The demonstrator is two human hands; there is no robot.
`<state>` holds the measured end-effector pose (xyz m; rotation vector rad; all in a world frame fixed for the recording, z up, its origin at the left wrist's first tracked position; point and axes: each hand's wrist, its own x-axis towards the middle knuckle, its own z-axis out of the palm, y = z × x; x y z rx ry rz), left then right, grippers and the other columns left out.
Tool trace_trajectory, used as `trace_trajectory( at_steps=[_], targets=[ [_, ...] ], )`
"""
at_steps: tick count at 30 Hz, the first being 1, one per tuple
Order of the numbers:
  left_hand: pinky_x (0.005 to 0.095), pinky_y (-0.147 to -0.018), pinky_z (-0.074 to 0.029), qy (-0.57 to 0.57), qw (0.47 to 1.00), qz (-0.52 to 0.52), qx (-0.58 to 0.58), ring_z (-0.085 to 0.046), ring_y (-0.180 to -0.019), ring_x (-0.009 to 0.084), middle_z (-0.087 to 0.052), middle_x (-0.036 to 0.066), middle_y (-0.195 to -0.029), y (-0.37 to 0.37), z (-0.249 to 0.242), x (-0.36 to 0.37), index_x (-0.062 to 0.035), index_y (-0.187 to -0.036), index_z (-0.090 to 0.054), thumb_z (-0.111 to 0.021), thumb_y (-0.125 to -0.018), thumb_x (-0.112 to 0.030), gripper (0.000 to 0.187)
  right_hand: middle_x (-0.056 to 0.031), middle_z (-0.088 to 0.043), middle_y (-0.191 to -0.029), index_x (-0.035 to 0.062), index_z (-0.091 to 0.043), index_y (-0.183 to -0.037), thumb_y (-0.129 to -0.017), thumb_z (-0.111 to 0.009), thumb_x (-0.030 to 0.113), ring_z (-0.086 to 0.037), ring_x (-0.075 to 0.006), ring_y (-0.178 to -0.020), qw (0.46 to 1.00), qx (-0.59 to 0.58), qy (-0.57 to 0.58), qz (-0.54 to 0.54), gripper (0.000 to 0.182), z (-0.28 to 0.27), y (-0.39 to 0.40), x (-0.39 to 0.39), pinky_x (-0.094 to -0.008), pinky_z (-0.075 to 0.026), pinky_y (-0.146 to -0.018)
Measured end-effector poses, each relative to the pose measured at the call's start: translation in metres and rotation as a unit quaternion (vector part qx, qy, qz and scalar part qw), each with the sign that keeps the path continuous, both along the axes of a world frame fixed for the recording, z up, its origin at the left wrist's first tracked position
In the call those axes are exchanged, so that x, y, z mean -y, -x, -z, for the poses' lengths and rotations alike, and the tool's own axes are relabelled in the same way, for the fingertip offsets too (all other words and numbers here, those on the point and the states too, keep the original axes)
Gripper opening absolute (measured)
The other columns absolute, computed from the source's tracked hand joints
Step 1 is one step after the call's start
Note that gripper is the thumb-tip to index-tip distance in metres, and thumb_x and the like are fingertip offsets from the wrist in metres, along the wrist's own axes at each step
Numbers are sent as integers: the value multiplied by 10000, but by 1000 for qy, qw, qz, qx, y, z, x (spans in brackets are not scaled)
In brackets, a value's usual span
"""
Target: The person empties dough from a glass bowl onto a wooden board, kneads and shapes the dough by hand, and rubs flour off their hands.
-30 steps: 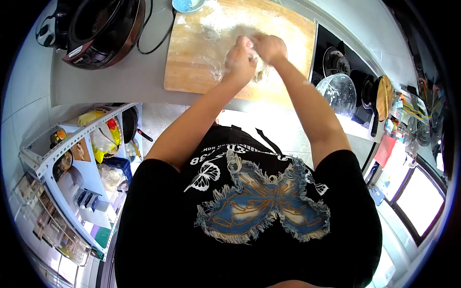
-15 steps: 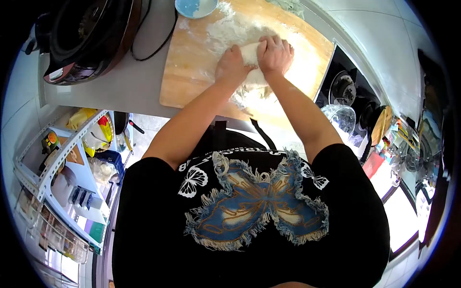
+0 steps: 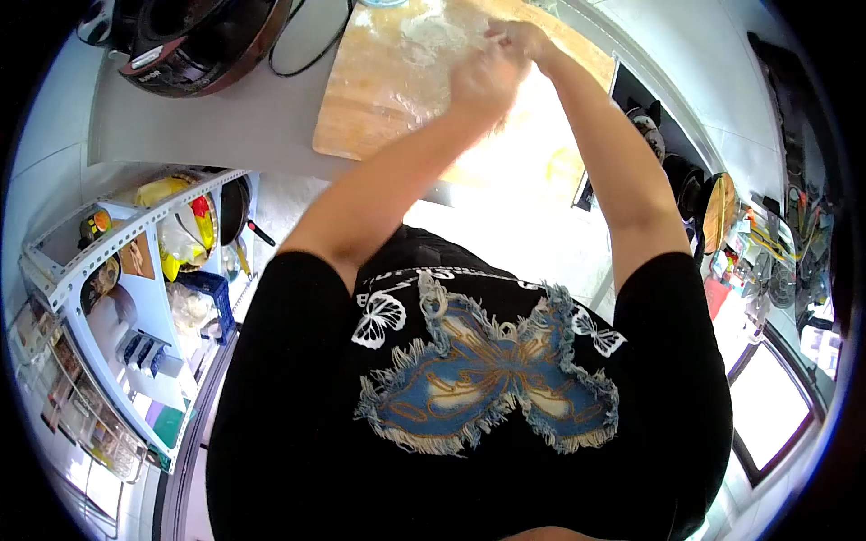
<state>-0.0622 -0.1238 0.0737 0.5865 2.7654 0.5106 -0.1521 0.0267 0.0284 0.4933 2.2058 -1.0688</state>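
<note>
My left hand point(image 3: 488, 83) and right hand point(image 3: 525, 43) are meeting, blurring, fingers apparently curling in; can't tell if they're gripping anything. Dough is probably sitting under them, hiding behind hands and glare. Flour point(image 3: 431, 38) is already coating the wooden board point(image 3: 354, 113); how far the dough is worked isn't showing. Board is lying on the grey worktop point(image 3: 207, 133); black appliance point(image 3: 216, 56) is sitting left, shelf rack point(image 3: 115, 263) standing near left, window point(image 3: 771, 410) glaring right.

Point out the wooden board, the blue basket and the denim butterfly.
Wooden board point(image 3: 359, 110), head view, surface near left edge.
Blue basket point(image 3: 217, 301), head view, side wall.
Denim butterfly point(image 3: 511, 368), head view, middle.
</note>
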Motion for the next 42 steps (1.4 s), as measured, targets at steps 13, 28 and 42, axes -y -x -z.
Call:
trace_trajectory(
  at_steps=[13,28,42],
  targets=[
    [397,-900,-541,-119,950,-210,198,-494,-1183,340,-479,183,-1233,-64,50,4,-18,-1277,-436,-894,-679,-413,850,13,-671,-1060,207,-743,-910,-826,-603,233,-526,-272,-1229,826,-456,-299,-147,165,15,-124,13,-557,-269,-1153],
    [434,-779,-569,-33,932,-242,269,-696,-1010,326,-687,178,-1104,12,77,-6,-53,-1208,-507,-740,-805,-600,719,-17,-689,-1070,205,-755,-973,-940,-476,391,-580,-271,-1117,817,-298,-441,-222,336,44,-31,22,-504,-386,-1031],
    [396,-965,-524,-224,961,-74,140,-619,-1153,303,-627,203,-1250,-29,69,26,-30,-1358,-501,-888,-685,-449,882,-130,-683,-1101,195,-607,-1304,-582,-903,286,-634,-316,-1079,801,-261,-295,-451,786,-39,-71,-50,-431,-489,-936]
  ],
)
